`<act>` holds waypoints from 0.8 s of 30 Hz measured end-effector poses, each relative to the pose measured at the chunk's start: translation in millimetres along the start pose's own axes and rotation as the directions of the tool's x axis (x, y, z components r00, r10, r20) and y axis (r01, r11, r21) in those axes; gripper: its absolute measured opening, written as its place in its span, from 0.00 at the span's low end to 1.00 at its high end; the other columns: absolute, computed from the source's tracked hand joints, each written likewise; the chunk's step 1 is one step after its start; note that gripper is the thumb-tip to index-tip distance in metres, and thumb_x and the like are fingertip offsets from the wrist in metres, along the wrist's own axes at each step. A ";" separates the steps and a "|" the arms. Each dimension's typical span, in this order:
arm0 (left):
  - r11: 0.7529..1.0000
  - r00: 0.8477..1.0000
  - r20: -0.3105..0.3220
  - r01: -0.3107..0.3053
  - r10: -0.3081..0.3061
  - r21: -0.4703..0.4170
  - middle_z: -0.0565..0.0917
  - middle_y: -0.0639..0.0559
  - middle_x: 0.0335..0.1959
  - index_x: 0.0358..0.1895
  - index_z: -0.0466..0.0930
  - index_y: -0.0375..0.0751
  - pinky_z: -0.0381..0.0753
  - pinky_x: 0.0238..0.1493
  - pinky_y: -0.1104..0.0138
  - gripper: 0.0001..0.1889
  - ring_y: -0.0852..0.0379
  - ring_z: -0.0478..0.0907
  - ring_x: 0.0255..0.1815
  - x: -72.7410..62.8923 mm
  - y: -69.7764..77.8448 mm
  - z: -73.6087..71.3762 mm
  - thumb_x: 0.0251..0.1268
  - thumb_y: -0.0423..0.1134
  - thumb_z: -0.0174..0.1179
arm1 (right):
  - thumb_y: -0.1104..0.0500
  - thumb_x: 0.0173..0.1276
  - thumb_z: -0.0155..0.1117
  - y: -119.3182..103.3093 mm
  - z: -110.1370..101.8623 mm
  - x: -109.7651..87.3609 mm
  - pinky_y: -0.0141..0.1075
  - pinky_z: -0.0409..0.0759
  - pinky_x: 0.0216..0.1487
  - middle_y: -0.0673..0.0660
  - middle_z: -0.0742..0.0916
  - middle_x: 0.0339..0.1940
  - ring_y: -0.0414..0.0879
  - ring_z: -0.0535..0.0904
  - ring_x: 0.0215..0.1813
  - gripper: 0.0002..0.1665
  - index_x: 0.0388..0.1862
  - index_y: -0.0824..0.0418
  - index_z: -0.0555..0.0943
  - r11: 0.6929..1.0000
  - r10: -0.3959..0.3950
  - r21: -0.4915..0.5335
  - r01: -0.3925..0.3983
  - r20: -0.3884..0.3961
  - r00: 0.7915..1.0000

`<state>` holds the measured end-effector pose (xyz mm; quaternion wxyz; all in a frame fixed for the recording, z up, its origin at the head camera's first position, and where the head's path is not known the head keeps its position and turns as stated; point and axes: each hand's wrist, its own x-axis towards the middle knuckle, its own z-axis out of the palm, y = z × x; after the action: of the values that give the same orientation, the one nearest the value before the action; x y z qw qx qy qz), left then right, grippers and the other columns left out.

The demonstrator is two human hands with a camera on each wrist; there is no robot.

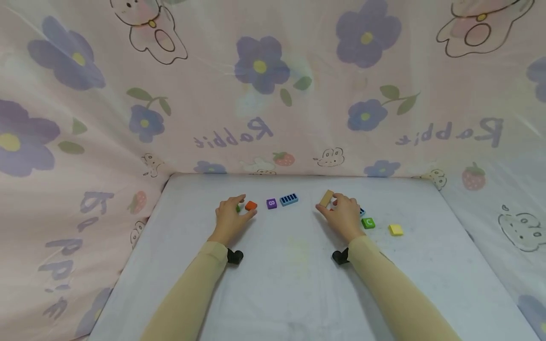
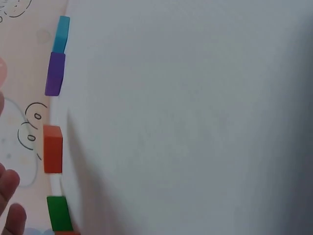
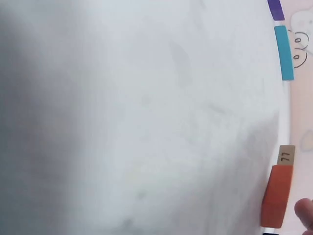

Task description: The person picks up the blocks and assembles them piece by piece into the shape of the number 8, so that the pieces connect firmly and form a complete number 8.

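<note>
Tan block at right hand

White table. Right hand: fingers narrow about the tan block; hold cannot be told. Left hand: fingers wide beside an orange block. Low, light pinch probably best. Blue striped block between hands; second orange block near the tan, may obstruct; purple block beside blue.
</note>
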<state>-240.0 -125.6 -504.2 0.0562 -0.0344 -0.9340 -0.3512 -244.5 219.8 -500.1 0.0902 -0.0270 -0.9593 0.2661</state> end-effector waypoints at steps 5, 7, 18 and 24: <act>0.999 0.999 -0.017 0.034 -0.034 0.021 0.79 0.51 0.54 0.62 0.76 0.47 0.50 0.58 0.50 0.31 0.45 0.66 0.56 6.0 -1.0 5.8 0.56 0.55 0.68 | 0.32 0.59 0.65 0.2 2.7 6.0 0.54 0.59 0.55 0.62 0.83 0.43 0.60 0.68 0.48 0.47 0.61 0.69 0.72 0.999 0.049 -0.016 -0.049 0.020 0.999; 0.999 0.999 -0.011 0.042 -0.041 0.024 0.80 0.51 0.53 0.60 0.77 0.47 0.50 0.58 0.50 0.29 0.46 0.66 0.54 6.8 -1.2 6.5 0.57 0.55 0.69 | 0.31 0.59 0.65 0.1 3.3 7.7 0.55 0.59 0.56 0.62 0.83 0.44 0.61 0.68 0.49 0.47 0.60 0.69 0.73 0.997 0.070 -0.028 -0.069 0.029 0.997; 0.994 1.000 -0.003 0.026 -0.026 0.104 0.82 0.49 0.47 0.54 0.81 0.43 0.55 0.50 0.52 0.24 0.48 0.69 0.45 15.0 -0.5 10.4 0.57 0.51 0.69 | 0.32 0.60 0.63 -1.2 5.1 17.1 0.57 0.55 0.58 0.67 0.83 0.46 0.63 0.68 0.50 0.42 0.51 0.69 0.79 0.986 0.111 -0.128 -0.103 0.060 0.992; 0.992 0.998 0.004 0.066 -0.067 0.110 0.82 0.49 0.45 0.52 0.82 0.42 0.54 0.51 0.53 0.22 0.47 0.69 0.44 17.6 -0.4 11.7 0.58 0.50 0.69 | 0.37 0.63 0.63 -5.3 6.0 21.4 0.57 0.55 0.55 0.67 0.83 0.45 0.63 0.69 0.48 0.37 0.50 0.69 0.78 0.982 0.136 -0.147 -0.121 0.096 0.986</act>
<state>-258.4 -117.7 -510.9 0.0429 -0.0014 -0.9527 -0.3009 -266.7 214.4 -499.0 0.0196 -0.0811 -0.9754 0.2042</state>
